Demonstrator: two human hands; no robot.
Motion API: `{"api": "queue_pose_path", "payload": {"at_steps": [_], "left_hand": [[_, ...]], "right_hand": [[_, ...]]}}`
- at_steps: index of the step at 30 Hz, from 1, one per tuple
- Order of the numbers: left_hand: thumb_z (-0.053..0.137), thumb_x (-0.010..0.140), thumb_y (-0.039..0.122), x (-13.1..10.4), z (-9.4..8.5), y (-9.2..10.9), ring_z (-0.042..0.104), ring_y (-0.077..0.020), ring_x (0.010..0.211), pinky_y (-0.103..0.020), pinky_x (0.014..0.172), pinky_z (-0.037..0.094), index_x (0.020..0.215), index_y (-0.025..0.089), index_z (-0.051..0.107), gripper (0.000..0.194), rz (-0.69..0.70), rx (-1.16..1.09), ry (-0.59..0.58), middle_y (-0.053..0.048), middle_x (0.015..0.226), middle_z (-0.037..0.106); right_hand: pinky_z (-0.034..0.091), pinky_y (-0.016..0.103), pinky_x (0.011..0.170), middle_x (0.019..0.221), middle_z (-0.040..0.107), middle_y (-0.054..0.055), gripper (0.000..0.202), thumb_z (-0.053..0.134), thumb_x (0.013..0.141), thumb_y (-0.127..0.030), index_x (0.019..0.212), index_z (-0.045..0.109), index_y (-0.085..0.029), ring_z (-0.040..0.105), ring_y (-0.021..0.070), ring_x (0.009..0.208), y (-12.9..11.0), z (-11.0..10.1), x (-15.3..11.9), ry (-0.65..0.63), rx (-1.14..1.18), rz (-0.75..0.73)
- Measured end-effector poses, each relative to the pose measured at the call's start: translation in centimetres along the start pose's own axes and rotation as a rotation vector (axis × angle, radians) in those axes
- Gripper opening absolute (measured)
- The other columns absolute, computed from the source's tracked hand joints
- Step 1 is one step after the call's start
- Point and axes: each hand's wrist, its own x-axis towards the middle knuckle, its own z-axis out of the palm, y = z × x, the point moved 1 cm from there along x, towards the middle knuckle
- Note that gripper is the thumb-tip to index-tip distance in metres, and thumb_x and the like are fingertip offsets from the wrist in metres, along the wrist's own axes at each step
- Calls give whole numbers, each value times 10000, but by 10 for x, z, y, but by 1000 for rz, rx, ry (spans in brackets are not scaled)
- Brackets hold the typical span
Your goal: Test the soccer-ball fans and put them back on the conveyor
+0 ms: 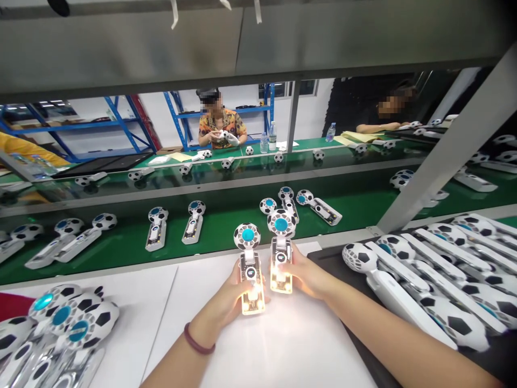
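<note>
Left hand [230, 295]: closed around lit clear-and-white plastic device with football-patterned round head [251, 272], held over white tabletop [299, 339]; long axis outward, head far end. Just right, near-parallel: matching lit device [281, 258], gripped by right hand [304, 272], slightly farther out.

Two clear bottles [272, 138] (side by side) stand before blue shelving [254, 109].

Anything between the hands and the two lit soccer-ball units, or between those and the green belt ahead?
Nothing visible between left hand and left unit, or right hand and right unit. Toward the green belt, its grey edge crosses the way; three more units lie beyond.
</note>
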Motion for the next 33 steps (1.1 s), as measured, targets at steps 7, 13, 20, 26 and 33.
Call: {"api": "queue_pose_path", "payload": {"at_steps": [7, 13, 20, 26, 33], "left_hand": [[634, 718, 185, 1, -4, -4, 572, -201, 802, -505, 790, 473, 1167, 246, 340, 540, 17, -35, -13, -49, 913, 559], [628, 718, 174, 1, -1, -2, 585, -212, 817, -485, 784, 481, 1160, 240, 352, 525, -4, -43, 12, -52, 905, 570], [621, 709, 170, 0, 0, -1, 586, -207, 801, -481, 787, 477, 1137, 234, 360, 506, -8, -49, 25, -49, 890, 574], [618, 721, 188, -1, 1, 0, 578, -195, 790, -489, 784, 478, 1119, 249, 356, 480, -3, -45, 12, -35, 884, 567], [721, 669, 229, 1, -1, -3, 570, -189, 812, -490, 826, 454, 1115, 255, 360, 574, 38, -43, -65, -41, 922, 556]], "right_hand": [[435, 319, 686, 842, 570, -14, 576, 713, 644, -210, 1097, 360, -263, 563, 161, 743, -1, 0, 1, 12, 6, -16], [431, 308, 685, 841, 559, -11, 540, 717, 646, -206, 1066, 380, -245, 553, 152, 733, -1, -1, 0, 0, 5, -28], [438, 315, 715, 858, 560, -11, 594, 718, 642, -230, 1115, 360, -260, 562, 161, 779, 0, -2, 1, 24, 25, -5], [427, 303, 725, 832, 538, -30, 636, 731, 600, -215, 1113, 361, -277, 544, 162, 800, -1, -2, 1, 85, 47, 2], [429, 316, 738, 832, 552, -25, 641, 698, 602, -146, 1117, 340, -277, 552, 166, 803, -1, 0, 0, 30, 79, -16]]}}
